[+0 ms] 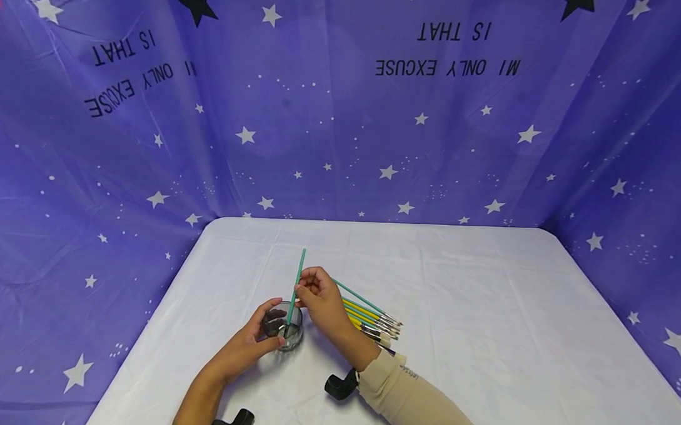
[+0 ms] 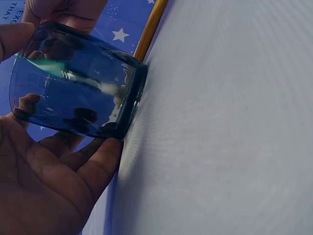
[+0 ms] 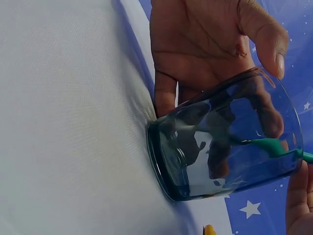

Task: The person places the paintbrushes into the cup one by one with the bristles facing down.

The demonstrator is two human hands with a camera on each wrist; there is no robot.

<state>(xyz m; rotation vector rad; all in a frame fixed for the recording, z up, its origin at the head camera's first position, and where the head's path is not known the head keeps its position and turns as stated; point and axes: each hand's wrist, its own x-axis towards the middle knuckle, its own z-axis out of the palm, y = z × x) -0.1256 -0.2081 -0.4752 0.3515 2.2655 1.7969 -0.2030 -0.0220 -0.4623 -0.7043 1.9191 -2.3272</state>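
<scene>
A clear, dark-tinted glass (image 1: 293, 343) stands upright on the white table. My left hand (image 1: 240, 354) grips it from the left, thumb on the near side and fingers round the far side. A turquoise-handled paintbrush (image 1: 301, 266) stands in the glass, bristles down, leaning slightly. Its upper handle is pinched between thumb and fingers of my right hand (image 1: 327, 309). Through the glass wall in the left wrist view, the pale bristles (image 2: 110, 89) show near the bottom. In the right wrist view, the left hand's fingers show through the glass (image 3: 195, 169).
Several paintbrushes (image 1: 365, 314) with yellow and turquoise handles lie side by side right of the glass, partly behind my right forearm. White cloth covers the table (image 1: 484, 292). A purple star-printed curtain (image 1: 343, 144) surrounds its back and sides.
</scene>
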